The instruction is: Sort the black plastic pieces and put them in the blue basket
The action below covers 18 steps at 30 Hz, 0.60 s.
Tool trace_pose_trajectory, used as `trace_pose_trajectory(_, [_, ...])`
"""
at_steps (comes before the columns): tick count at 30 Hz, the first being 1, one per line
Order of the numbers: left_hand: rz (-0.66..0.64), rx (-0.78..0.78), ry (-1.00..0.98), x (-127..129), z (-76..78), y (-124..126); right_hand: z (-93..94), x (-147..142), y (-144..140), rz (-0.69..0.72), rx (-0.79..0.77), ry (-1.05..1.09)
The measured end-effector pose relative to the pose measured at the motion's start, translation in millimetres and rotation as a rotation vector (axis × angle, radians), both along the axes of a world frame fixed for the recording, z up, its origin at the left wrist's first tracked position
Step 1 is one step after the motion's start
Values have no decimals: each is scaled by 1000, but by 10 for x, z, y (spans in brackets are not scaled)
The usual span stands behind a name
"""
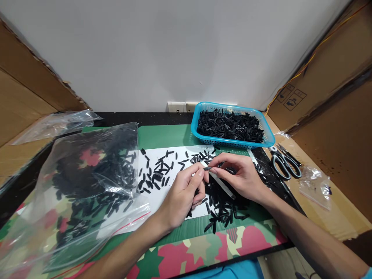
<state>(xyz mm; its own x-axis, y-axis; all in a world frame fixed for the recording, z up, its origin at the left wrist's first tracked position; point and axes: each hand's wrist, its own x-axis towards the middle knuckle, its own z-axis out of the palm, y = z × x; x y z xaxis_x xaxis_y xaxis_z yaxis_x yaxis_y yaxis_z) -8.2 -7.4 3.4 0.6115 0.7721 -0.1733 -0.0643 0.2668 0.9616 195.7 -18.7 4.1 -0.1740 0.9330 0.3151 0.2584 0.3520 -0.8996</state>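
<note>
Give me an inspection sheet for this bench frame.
Surface: white sheet on a green patterned mat.
Job's things: small black piece pinched between both hands; loose black pieces on the sheet; blue basket full of them.
Clutter: clear bag of pieces at left; scissors; small bag.
Grippers: left hand and right hand, fingertips meeting.
Cables: yellow wire along the right cardboard.
Surroundings: white wall, cardboard on both sides.
</note>
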Motion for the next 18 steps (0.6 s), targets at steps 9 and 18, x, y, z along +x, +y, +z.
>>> trace_pose_trajectory(9, [17,175,178,-12,-11,-21,46,-44,-18,-82,-7,-25])
trace_pose_trajectory(18, [67,51,75,9,-36,32,-37,33,57,-321,-34,129])
